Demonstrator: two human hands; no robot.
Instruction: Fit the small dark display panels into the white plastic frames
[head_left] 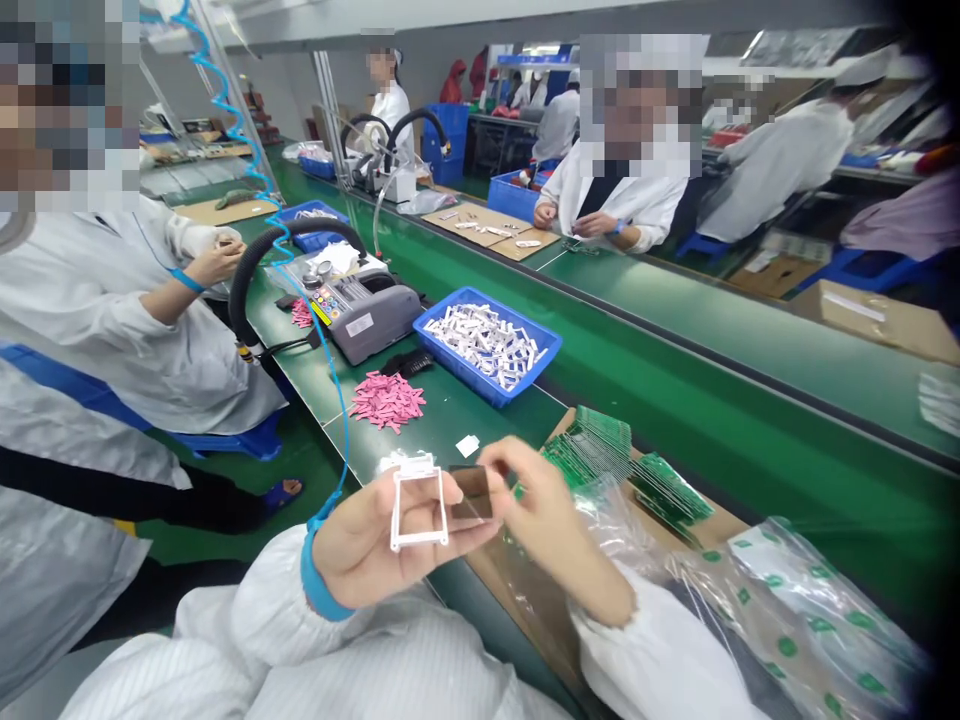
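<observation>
My left hand (367, 555), a blue band around its wrist, holds a small white rectangular plastic frame (420, 540) with an open middle. My right hand (547, 515) pinches the right edge of a dark, glossy rectangular panel (472, 492), perhaps a small display. The panel is just right of the frame, close to the left fingertips; whether they also grip it I cannot tell. More white pieces (405, 460) lie behind the frame, partly hidden by it. A small white square piece (468, 445) rests on the green bench beyond my hands.
Ahead are a pile of pink strips (387, 401), a blue tray (525, 380) of white parts and a grey machine (371, 315). Green circuit boards (600, 440) and plastic bags (817, 610) lie to the right. A blue coiled hose (259, 165) hangs down; co-workers sit left and opposite.
</observation>
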